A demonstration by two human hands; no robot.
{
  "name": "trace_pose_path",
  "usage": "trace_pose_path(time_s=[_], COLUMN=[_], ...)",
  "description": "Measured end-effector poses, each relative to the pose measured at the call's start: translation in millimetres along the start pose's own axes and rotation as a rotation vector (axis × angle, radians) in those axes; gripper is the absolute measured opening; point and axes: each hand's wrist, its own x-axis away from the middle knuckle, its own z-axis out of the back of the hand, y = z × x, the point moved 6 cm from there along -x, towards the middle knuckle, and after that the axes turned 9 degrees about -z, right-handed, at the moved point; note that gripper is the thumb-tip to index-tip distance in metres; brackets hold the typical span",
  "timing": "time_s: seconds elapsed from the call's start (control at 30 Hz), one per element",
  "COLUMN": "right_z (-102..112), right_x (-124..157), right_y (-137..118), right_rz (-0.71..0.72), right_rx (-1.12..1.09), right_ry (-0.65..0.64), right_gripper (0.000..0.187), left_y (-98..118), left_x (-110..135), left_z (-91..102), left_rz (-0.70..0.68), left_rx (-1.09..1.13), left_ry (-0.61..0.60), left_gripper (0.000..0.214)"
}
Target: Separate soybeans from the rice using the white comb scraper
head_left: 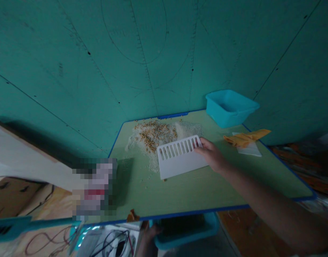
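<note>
My right hand (210,153) is closed around the right end of a white plastic panel (184,164) with a row of slots along its far edge. The panel is tilted over the table, just on the near side of a spread of yellow-brown beans (150,137) mixed with white grains (184,129). Below the table's front edge, my left hand (152,232) grips the left rim of a teal bin (192,241). That bin's inside is dark, so its contents are hard to make out.
A second teal bin (228,116) stands at the table's back right corner. Near it, an orange cloth (245,138) lies over a white sheet (251,150). A blurred-out object (97,187) stands at the left edge. The green table (196,191) meets a green wall (164,71); cables (116,239) lie below left.
</note>
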Motion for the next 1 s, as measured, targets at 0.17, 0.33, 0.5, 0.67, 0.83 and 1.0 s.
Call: trace_pose_path(time_s=[0.17, 0.33, 0.5, 0.67, 0.83, 1.0], right_z=[-9.3, -22.7, -31.6, -37.6, -36.8, -36.7], right_x=[7.7, 15.9, 24.9, 39.4, 44.1, 41.9], right_y=[-0.5, 7.0, 24.0, 28.6, 24.3, 23.7], right_rz=[-0.03, -0.087, -0.151, -0.216, -0.203, -0.175], right_rx=[0.018, 0.072, 0.221, 0.32, 0.385, 0.416], right_ry=[-0.06, -0.223, -0.45, -0.669, -0.727, -0.71], right_gripper=[0.016, 0.015, 0.012, 0.019, 0.019, 0.019], left_y=[21.7, 45.0, 48.3, 43.0, 29.4, 31.5], left_x=[34.5, 63.4, 74.3, 74.7, 70.0, 71.7], left_z=[-15.6, -40.0, -52.7, -60.6, -64.6, -72.3], left_rz=[-0.093, -0.233, -0.213, -0.212, -0.142, -0.155], left_rx=[0.066, 0.229, 0.252, 0.252, 0.177, 0.186], left_ry=[0.097, 0.138, 0.175, 0.088, -0.015, -0.068], left_gripper=[0.033, 0.034, 0.033, 0.038, 0.028, 0.036])
